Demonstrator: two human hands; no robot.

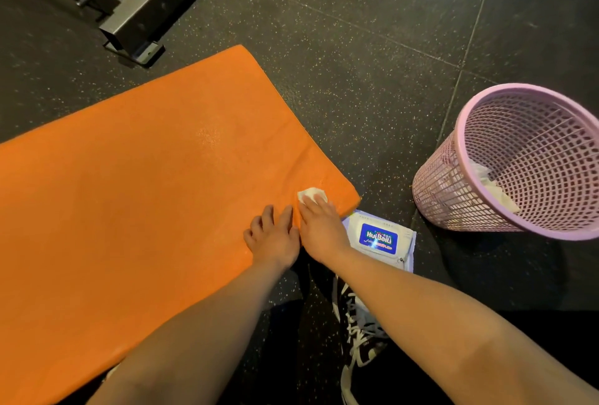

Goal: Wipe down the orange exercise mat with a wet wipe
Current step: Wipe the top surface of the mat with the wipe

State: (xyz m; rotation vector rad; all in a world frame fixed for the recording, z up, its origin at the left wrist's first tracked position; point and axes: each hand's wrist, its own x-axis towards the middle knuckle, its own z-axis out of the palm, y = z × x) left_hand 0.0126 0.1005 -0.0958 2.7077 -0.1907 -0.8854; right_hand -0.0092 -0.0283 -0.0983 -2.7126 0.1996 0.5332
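The orange exercise mat (129, 194) lies flat on the dark speckled floor and fills the left half of the view. My right hand (321, 226) presses a crumpled white wet wipe (309, 194) onto the mat near its right corner, with the wipe showing past my fingertips. Just to the left, my left hand (274, 236) rests on the mat's near edge with its fingers spread and holds nothing. The two hands nearly touch.
A white pack of wet wipes (379, 239) with a blue label lies on the floor just right of the mat's corner. A pink mesh basket (466, 158) with used wipes inside stands at the right. A grey metal equipment frame (129, 22) sits beyond the mat. My shoe (359, 333) is below.
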